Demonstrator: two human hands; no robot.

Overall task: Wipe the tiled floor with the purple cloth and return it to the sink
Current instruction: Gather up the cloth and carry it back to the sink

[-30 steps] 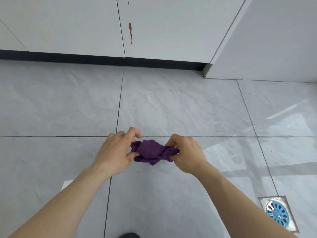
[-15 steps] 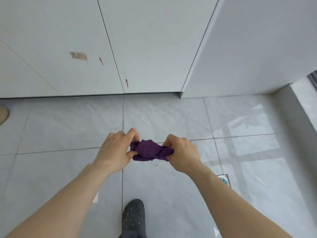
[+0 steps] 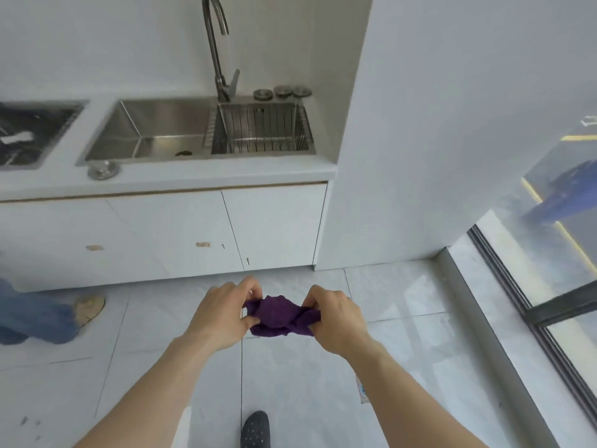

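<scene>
The purple cloth point(image 3: 280, 316) is bunched up in the air between my two hands, above the grey tiled floor point(image 3: 397, 295). My left hand point(image 3: 221, 318) pinches its left end and my right hand point(image 3: 336, 318) grips its right end. The steel sink point(image 3: 129, 130) is set in the white counter straight ahead, with a tall tap point(image 3: 216, 43) behind it and a wire basket point(image 3: 261, 129) in its right half.
White cabinet doors point(image 3: 274, 227) stand below the counter. Another person's jeans leg and sandal point(image 3: 80, 310) are at the left. A white wall column point(image 3: 420, 156) rises on the right, beside a dark-framed glass door point(image 3: 529, 302). My dark shoe point(image 3: 255, 430) is at the bottom.
The view has lifted from the floor up to the counter and sink. Both hands still hold the cloth between them in the same way.
</scene>
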